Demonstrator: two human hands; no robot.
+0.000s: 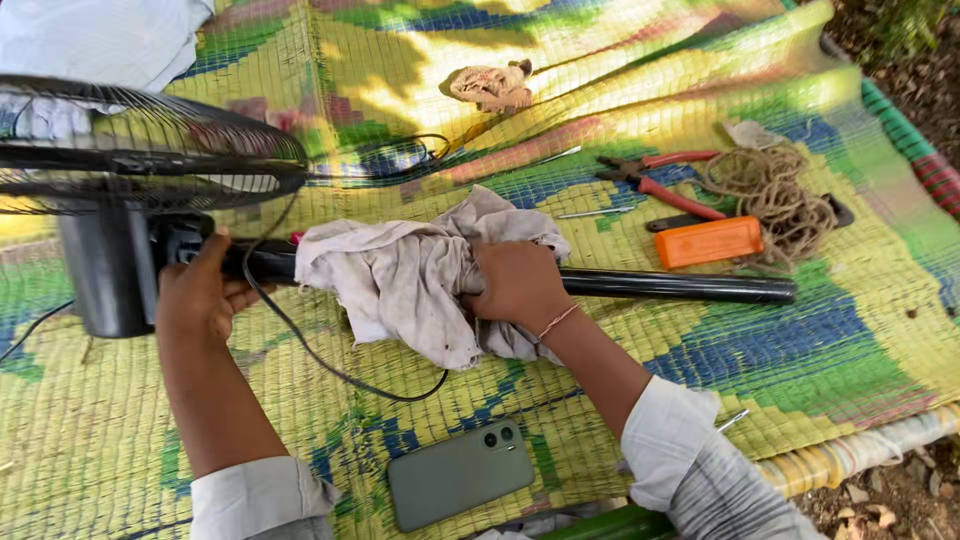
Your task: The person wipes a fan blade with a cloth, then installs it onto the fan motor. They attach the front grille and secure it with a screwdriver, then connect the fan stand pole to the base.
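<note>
Rag wrapped on a fan pole, both hands gripping.

The right hand clenches a grey rag round the black pole of a fan lying on the woven mat; the left hand grasps the pole near the motor housing. The loose black cord could snag under the rag (it loops just below). The fan's cage is cut off at the left, and the pole under the rag is hidden.

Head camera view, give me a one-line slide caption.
Right hand wipes fan pole with grey rag; left hand steadies it near the fan head.
</note>
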